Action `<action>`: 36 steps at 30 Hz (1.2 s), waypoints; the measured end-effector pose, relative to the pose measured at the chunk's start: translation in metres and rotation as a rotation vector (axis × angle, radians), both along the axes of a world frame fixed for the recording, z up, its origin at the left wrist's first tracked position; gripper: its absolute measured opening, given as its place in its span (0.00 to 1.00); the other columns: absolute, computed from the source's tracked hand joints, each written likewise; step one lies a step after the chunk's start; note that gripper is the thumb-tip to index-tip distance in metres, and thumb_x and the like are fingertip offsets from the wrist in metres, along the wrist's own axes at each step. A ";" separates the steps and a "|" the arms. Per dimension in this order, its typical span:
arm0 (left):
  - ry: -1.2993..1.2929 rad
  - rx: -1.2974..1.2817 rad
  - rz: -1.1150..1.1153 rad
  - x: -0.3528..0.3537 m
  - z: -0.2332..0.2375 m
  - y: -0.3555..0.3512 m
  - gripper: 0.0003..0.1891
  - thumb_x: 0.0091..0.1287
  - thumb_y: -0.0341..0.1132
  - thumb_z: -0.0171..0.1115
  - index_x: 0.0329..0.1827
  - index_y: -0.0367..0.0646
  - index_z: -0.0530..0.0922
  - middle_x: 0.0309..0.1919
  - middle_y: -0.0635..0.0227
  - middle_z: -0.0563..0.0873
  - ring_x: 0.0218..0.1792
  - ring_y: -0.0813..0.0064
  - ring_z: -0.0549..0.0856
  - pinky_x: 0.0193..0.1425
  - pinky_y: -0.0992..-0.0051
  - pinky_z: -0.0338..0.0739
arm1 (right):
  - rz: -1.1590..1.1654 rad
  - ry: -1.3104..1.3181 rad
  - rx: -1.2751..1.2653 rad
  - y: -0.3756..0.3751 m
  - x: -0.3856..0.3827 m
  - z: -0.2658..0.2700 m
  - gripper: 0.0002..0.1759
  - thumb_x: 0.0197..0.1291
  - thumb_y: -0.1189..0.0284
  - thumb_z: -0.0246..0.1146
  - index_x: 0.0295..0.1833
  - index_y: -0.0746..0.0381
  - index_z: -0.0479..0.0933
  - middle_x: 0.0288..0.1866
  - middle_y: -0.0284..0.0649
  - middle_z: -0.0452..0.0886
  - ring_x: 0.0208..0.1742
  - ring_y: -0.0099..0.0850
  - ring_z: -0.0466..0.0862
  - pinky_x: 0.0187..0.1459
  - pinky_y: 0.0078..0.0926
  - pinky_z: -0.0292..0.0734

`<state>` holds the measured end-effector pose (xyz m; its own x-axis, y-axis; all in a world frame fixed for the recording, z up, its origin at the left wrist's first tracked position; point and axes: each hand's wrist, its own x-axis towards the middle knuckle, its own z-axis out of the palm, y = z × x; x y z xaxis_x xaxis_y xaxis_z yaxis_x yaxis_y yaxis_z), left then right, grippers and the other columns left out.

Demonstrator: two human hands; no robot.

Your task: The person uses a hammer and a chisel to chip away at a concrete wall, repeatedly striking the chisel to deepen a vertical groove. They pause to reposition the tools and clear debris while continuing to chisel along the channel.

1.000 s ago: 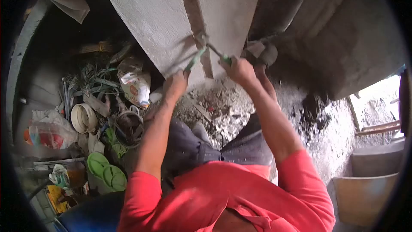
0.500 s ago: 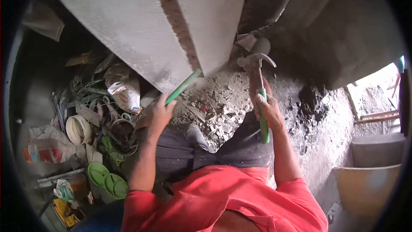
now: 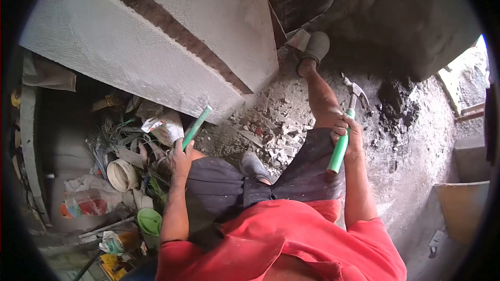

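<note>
My left hand (image 3: 180,161) is closed around the lower end of a short green rod (image 3: 197,128). The rod slants up to the right, its pale upper end overlapping the lower edge of the grey plastered column in this view. In my right hand (image 3: 348,134) is a claw hammer (image 3: 355,93), gripped by its green handle over my right knee. Its metal head points away from me, above the dusty ground. A brown groove (image 3: 172,28) runs along the plastered column (image 3: 130,36) and ends near its lower corner.
Broken rubble (image 3: 268,135) covers the ground between my feet. At the left lie a white bucket (image 3: 122,175), a green bowl (image 3: 149,221), plastic bags (image 3: 86,198) and other clutter. A brown panel (image 3: 461,205) stands at the right, and a dark rounded surface (image 3: 396,26) overhangs the far right.
The view has shifted. The rod's upper end has come away from the groove's lower end, moving left with my left hand. The hammer has moved right and its head lower.
</note>
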<state>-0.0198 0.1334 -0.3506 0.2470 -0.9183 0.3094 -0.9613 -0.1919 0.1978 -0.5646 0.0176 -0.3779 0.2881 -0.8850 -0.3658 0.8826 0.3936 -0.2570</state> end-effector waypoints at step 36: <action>0.868 -0.079 0.000 -0.118 0.060 -0.108 0.19 0.78 0.50 0.54 0.45 0.40 0.77 0.20 0.55 0.77 0.19 0.53 0.77 0.27 0.57 0.70 | 0.117 1.256 -0.544 0.000 0.109 0.140 0.12 0.62 0.68 0.68 0.42 0.64 0.75 0.26 0.33 0.76 0.23 0.22 0.76 0.26 0.23 0.73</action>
<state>-0.1378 0.0252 -0.2907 0.4247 -0.9022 0.0748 -0.4650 -0.1465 0.8731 -0.4558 0.0177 -0.2380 0.1063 -0.9930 -0.0521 -0.0871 0.0429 -0.9953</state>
